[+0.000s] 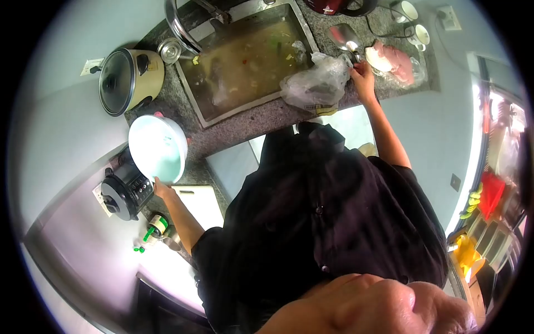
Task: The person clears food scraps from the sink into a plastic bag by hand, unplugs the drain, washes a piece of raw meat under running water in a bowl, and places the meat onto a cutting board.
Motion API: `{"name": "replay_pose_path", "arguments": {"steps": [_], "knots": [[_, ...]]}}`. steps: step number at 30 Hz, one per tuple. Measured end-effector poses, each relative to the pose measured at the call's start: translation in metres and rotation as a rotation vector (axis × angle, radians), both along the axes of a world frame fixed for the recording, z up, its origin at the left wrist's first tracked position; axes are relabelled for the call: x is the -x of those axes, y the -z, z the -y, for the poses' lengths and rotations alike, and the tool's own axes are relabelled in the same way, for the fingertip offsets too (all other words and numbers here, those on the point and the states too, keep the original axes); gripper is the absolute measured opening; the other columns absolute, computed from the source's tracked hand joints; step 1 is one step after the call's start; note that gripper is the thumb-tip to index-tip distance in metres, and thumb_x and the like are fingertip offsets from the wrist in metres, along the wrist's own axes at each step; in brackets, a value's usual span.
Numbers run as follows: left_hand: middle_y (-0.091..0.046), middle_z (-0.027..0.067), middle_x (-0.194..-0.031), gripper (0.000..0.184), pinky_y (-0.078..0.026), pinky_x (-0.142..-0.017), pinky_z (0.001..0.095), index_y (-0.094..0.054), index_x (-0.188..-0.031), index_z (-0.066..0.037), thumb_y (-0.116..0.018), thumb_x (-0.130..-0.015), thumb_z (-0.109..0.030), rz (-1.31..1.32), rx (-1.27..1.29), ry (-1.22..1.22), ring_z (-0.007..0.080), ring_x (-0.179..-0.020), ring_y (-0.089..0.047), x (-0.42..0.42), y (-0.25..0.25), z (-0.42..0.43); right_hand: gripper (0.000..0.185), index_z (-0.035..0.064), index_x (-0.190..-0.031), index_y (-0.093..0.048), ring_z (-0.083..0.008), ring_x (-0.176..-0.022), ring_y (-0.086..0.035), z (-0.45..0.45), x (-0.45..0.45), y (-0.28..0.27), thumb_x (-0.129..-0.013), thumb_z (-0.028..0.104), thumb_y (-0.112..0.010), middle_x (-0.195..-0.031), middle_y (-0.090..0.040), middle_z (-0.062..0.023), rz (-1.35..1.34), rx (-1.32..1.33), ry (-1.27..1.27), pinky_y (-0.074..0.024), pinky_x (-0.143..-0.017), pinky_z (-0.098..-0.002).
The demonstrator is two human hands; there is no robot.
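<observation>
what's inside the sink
The sink holds murky brown water with small scraps in it, some yellow. The bottom can't be seen through the water, and the bag covers the near right corner.

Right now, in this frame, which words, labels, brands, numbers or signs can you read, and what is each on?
None can be read.
Bottle with the green label: too small and blurred.
Black cooker: panel markings too small.
Dark red appliance: a pale mark, unreadable.
Pale bowl at the left hand: nothing legible.
</observation>
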State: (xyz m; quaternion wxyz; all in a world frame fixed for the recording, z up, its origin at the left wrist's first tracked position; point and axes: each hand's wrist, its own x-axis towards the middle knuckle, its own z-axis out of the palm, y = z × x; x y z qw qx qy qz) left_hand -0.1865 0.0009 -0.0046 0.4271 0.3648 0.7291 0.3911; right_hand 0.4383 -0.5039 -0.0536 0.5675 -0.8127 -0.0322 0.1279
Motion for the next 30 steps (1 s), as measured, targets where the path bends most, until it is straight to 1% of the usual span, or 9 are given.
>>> {"name": "replay_pose_path", "arguments": {"steps": [2,4,6,11,16,21,24,26,30], "knots": [[-0.056,0.0177,-0.102,0.046,-0.048,-0.068,0.0413,-0.048,-0.115,-0.001,-0.066,-0.080,-0.026,-0.172,-0.026,0.056,0.0282,-0.093,-0.057,-0.003,-0.003,-0.005,0.051,-0.0031,-0.119,-0.045,-0.0132,-0.088,-0.053,-0.010,0.002,-0.022,-0.077,0.014,-0.067,-0.095,-0.056,-0.0085,-0.032,0.071,-0.079,-0.0434,-0.079,-0.0261],[-0.048,0.0234,-0.113,0.046,-0.041,-0.085,0.0475,-0.046,-0.118,-0.001,-0.062,-0.079,-0.020,-1.252,-0.502,-0.040,0.0324,-0.112,-0.045,-0.073,-0.055,0.032,0.054,-0.0035,-0.120,-0.043,-0.0126,-0.086,-0.054,-0.018,0.004,-0.030,-0.076,0.016,-0.068,-0.094,-0.056,-0.0105,0.592,0.656,-0.268,-0.0434,-0.079,-0.0251],[-0.039,0.0254,-0.124,0.045,-0.032,-0.097,0.0478,-0.045,-0.120,0.000,-0.058,-0.079,-0.013,-1.261,-0.926,0.323,0.0349,-0.122,-0.033,-0.126,-0.096,0.055,0.045,-0.0042,-0.107,-0.051,-0.0134,-0.081,-0.053,-0.025,0.004,-0.033,-0.075,0.021,-0.070,-0.084,-0.056,-0.0109,0.639,0.601,-0.221,-0.0431,-0.074,-0.0258],[-0.060,0.0107,-0.105,0.032,-0.040,-0.092,0.0376,-0.060,-0.101,-0.002,-0.050,-0.073,0.007,-0.380,-0.925,1.265,0.0280,-0.101,-0.055,-0.315,-0.108,0.164,0.018,0.0018,-0.082,-0.063,-0.0106,-0.066,-0.052,-0.021,-0.001,-0.053,-0.083,0.020,-0.062,-0.073,-0.059,-0.0005,-0.313,-0.046,-0.226,-0.0393,-0.065,-0.0249],[-0.057,0.0113,-0.112,0.033,-0.042,-0.091,0.0359,-0.059,-0.112,-0.012,-0.055,-0.081,-0.005,0.122,-0.602,1.942,0.0297,-0.105,-0.053,-0.453,-0.041,0.281,0.017,0.0048,-0.082,-0.059,-0.0056,-0.052,-0.039,-0.025,0.033,-0.151,-0.090,0.019,-0.053,-0.065,-0.048,0.0042,-0.165,-0.141,-0.339,-0.0325,-0.053,-0.0209],[-0.056,0.0128,-0.112,0.033,-0.037,-0.096,0.0387,-0.059,-0.114,-0.014,-0.057,-0.081,-0.013,-0.259,-0.928,2.032,0.0290,-0.109,-0.049,-0.506,0.029,0.301,0.026,0.0038,-0.113,-0.050,-0.0027,-0.047,-0.027,-0.006,0.052,-0.229,-0.090,0.016,-0.051,-0.060,-0.033,0.0059,-0.835,-0.751,-0.121,-0.0227,-0.041,-0.0165],[-0.060,0.0121,-0.104,0.023,-0.042,-0.090,0.0345,-0.062,-0.105,-0.010,-0.056,-0.084,-0.014,0.188,-0.723,2.083,0.0216,-0.102,-0.055,-0.510,0.007,0.278,0.036,0.0035,-0.122,-0.044,-0.0016,-0.046,-0.027,-0.001,0.063,-0.242,-0.089,0.015,-0.052,-0.063,-0.034,0.0046,-0.868,-0.848,-0.101,-0.0198,-0.037,-0.0148],[-0.064,0.0081,-0.092,0.015,-0.045,-0.079,0.0276,-0.063,-0.095,-0.005,-0.054,-0.086,-0.013,0.621,0.052,1.682,0.0128,-0.087,-0.058,-0.489,0.005,0.243,0.040,0.0036,-0.123,-0.043,-0.0015,-0.046,-0.028,0.000,0.070,-0.248,-0.087,0.015,-0.055,-0.065,-0.036,0.0039,-0.914,-0.797,-0.121,-0.0203,-0.037,-0.0146],[-0.060,0.0134,-0.098,0.028,-0.045,-0.078,0.0357,-0.058,-0.106,-0.008,-0.058,-0.078,-0.014,-0.369,-0.518,1.459,0.0248,-0.090,-0.056,-0.436,0.104,0.121,0.049,0.0032,-0.125,-0.040,-0.0013,-0.047,-0.029,0.008,0.088,-0.260,-0.082,0.015,-0.062,-0.067,-0.038,0.0024,-1.001,-0.680,-0.115,-0.0212,-0.036,-0.0132]]}}
